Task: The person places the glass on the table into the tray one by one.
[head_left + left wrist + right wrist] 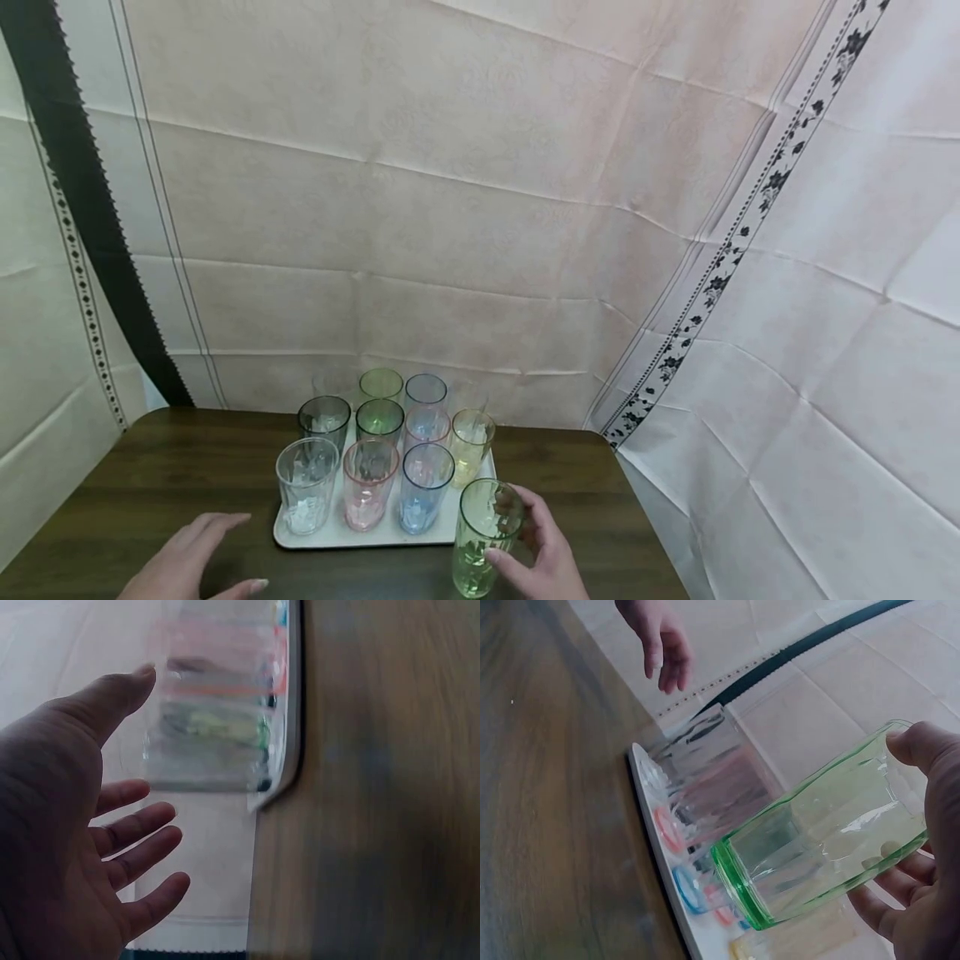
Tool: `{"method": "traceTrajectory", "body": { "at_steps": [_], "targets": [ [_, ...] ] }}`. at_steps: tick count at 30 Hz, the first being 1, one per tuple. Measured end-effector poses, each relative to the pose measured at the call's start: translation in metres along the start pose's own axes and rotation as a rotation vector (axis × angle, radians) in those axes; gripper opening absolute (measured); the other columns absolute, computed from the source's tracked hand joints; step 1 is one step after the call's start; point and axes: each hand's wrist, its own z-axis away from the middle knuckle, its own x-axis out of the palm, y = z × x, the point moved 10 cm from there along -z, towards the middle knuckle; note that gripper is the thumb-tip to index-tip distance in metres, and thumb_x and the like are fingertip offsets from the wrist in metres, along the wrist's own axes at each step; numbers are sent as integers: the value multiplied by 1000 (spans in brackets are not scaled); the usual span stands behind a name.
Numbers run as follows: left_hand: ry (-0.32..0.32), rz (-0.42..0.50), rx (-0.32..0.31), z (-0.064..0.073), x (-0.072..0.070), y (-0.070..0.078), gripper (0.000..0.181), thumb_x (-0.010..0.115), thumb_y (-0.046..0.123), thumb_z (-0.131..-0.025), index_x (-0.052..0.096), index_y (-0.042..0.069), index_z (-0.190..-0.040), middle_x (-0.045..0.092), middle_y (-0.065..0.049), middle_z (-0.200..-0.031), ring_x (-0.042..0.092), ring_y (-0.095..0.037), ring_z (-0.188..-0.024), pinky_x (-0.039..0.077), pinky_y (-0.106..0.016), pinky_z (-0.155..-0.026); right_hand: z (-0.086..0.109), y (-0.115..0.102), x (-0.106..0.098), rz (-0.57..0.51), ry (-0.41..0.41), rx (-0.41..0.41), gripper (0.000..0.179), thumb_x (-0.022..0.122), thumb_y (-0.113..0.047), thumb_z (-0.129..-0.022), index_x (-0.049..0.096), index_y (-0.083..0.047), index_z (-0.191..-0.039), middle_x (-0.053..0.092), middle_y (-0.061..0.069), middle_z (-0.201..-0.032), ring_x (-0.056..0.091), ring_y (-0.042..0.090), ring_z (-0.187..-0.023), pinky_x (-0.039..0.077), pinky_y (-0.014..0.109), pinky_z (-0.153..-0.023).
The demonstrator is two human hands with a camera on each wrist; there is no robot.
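Observation:
My right hand (543,554) grips a tall light-green drinking glass (474,558) by its side, thumb across the front and fingers behind. In the head view the glass overlaps the front right corner of a white tray (382,537). Its thick green base is plain in the right wrist view, tilted toward the tray. My left hand (183,560) is empty, fingers spread, left of the tray. Along the tray's front stand a clear glass (306,492), a pink glass (369,492) and a blue glass (423,492). A yellow glass (470,454) is behind the blue one, to its right.
Several more tinted glasses, among them a grey-rimmed one (326,418) and a green one (380,419), fill the tray's back rows. The tray rests on a dark wooden table (600,500). A pale creased cloth (420,208) hangs behind the table and at both sides.

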Motion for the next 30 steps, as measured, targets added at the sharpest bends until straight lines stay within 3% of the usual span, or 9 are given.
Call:
{"method": "traceTrajectory", "body": {
  "at_steps": [4, 6, 11, 15, 22, 30],
  "targets": [
    [-37, -43, -48, -3, 4, -16, 106, 68, 86, -72, 62, 0, -134, 63, -23, -128, 62, -43, -111, 54, -63, -84, -3, 8, -3, 20, 16, -24, 69, 81, -2, -88, 45, 8, -145, 62, 23, -134, 66, 34, -114, 59, 38, -92],
    [-42, -51, -55, -3, 8, -22, 106, 68, 86, -72, 63, 0, -134, 63, -23, -127, 62, -43, -110, 54, -63, -83, -6, 17, -6, 26, 43, 7, 70, 81, -3, -87, 45, 7, -146, 63, 20, -134, 66, 29, -114, 59, 37, -92],
    [-11, -46, -48, 0, 10, -26, 104, 68, 85, -72, 64, 0, -132, 64, -20, -124, 63, -41, -108, 55, -62, -82, -17, 52, -13, 31, 137, 197, 72, 86, -14, -85, 50, -6, -146, 66, 7, -130, 66, 24, -112, 57, 37, -93],
    [-26, -45, -60, -1, 10, -29, 104, 68, 85, -73, 63, 0, -133, 64, -21, -125, 62, -42, -109, 54, -62, -82, -28, 79, -12, -26, 176, 283, 71, 86, -15, -85, 49, -9, -146, 63, 8, -134, 65, 24, -116, 54, 41, -99],
    [-43, -59, -89, -1, 13, -36, 105, 68, 85, -73, 63, 0, -133, 64, -21, -124, 63, -41, -107, 55, -62, -82, -37, 101, -3, -115, 188, 288, 70, 84, -5, -85, 46, -4, -145, 60, 22, -136, 63, 42, -118, 59, 39, -90],
    [-41, -65, -106, 0, 13, -43, 103, 67, 86, -73, 64, 1, -132, 63, -20, -124, 63, -40, -106, 55, -62, -81, -40, 116, 5, -94, 167, 289, 74, 84, -8, -86, 41, 5, -146, 56, 29, -138, 60, 41, -123, 51, 46, -102]
  ]
}}
